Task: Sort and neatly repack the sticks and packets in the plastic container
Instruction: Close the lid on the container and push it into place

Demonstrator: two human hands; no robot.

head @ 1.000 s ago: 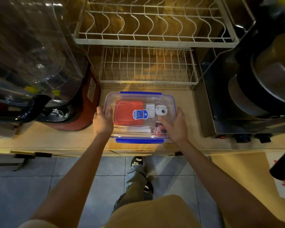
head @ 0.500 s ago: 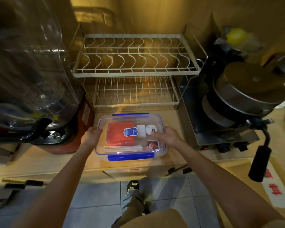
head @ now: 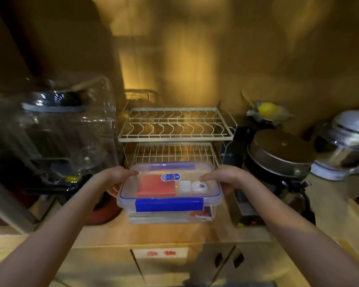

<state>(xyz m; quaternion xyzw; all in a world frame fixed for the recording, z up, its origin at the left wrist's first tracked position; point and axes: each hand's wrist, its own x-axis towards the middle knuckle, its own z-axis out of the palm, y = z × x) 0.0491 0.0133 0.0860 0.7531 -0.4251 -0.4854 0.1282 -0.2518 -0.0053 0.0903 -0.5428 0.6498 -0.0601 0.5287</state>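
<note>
I see the clear plastic container [head: 170, 204] with its lid on, blue latches at the near and far edges. Through the lid show a red packet [head: 155, 186] on the left, a white block and a small round white piece on the right.

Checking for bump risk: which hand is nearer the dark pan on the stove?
Right. The right hand grips the container beside the pan; the left hand holds its far side.

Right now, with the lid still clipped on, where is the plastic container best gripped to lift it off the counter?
By its two short ends, one hand from each side, as the left hand and right hand do now. The plastic container is wide and flat, blue latches fill the long sides, and the dish rack crowds its back.
</note>
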